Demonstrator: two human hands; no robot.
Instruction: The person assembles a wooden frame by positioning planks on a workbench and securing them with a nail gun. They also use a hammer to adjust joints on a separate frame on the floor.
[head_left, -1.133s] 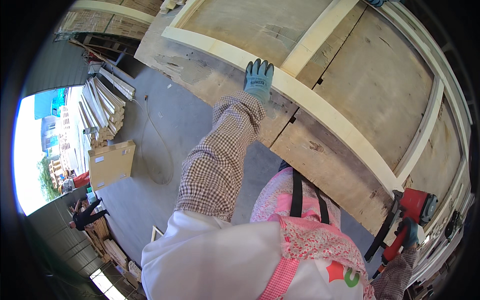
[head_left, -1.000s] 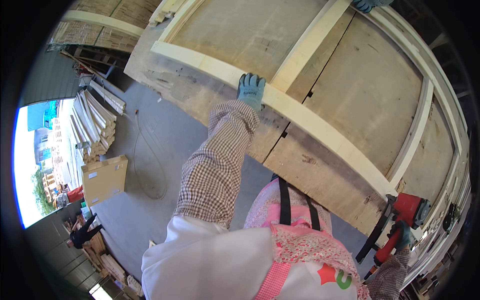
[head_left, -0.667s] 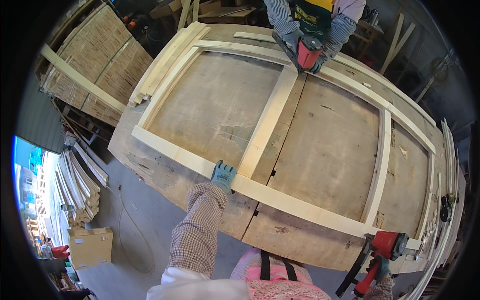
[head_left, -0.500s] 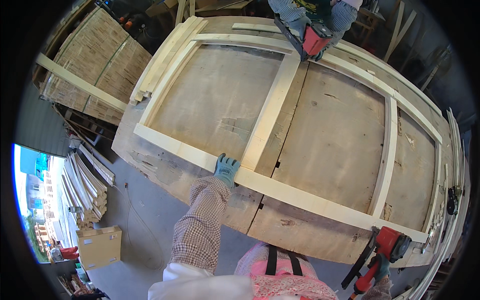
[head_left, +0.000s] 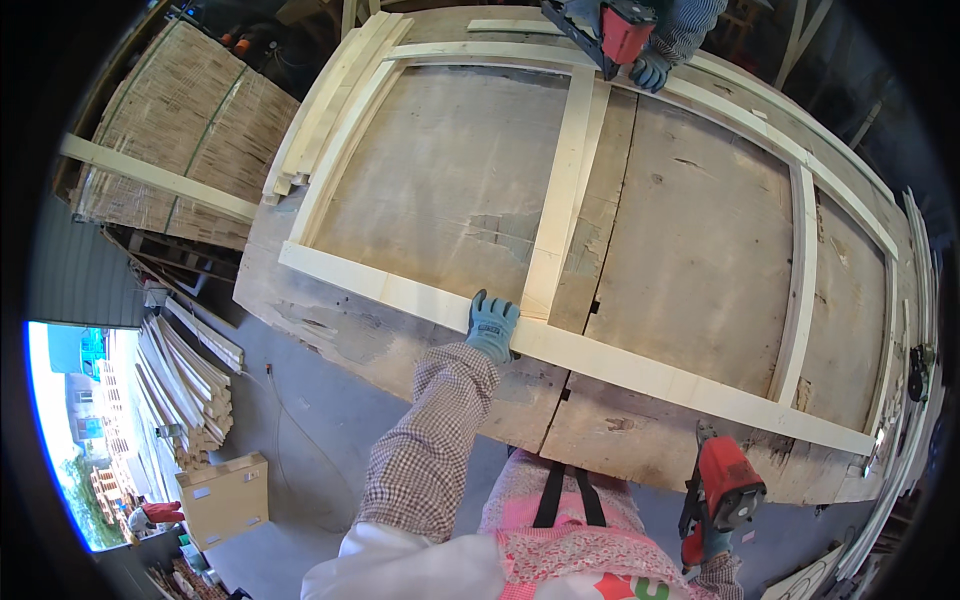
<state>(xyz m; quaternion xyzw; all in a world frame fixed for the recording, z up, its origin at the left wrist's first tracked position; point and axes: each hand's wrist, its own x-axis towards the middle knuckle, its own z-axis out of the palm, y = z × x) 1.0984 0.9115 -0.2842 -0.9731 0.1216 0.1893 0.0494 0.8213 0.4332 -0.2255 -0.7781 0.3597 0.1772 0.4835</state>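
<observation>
A pale wooden frame (head_left: 680, 378) of rails and crossbars lies flat on the worn plywood table (head_left: 330, 325). My left hand (head_left: 493, 325), in a blue work glove, is closed over its near rail, just left of where a crossbar (head_left: 560, 190) meets it. At the table's near edge, to the right, my right hand (head_left: 716, 543) grips a red and black nail gun (head_left: 732, 482); its nose is close to the near rail but apart from it. The gun's body partly hides the right hand's fingers.
Across the table a co-worker's gloved hand (head_left: 650, 70) rests beside another red nail gun (head_left: 627, 32) at the far rail. Loose strips (head_left: 325, 105) lie along the table's left end. Bundled wood (head_left: 180, 120), stacked boards (head_left: 185, 385) and a carton (head_left: 225, 500) stand left.
My right hand has brought the nail gun leftward, nearer my left hand, which stays on the rail by the crossbar. The view has shifted. The co-worker's hand now shows plainly beside the far nail gun.
</observation>
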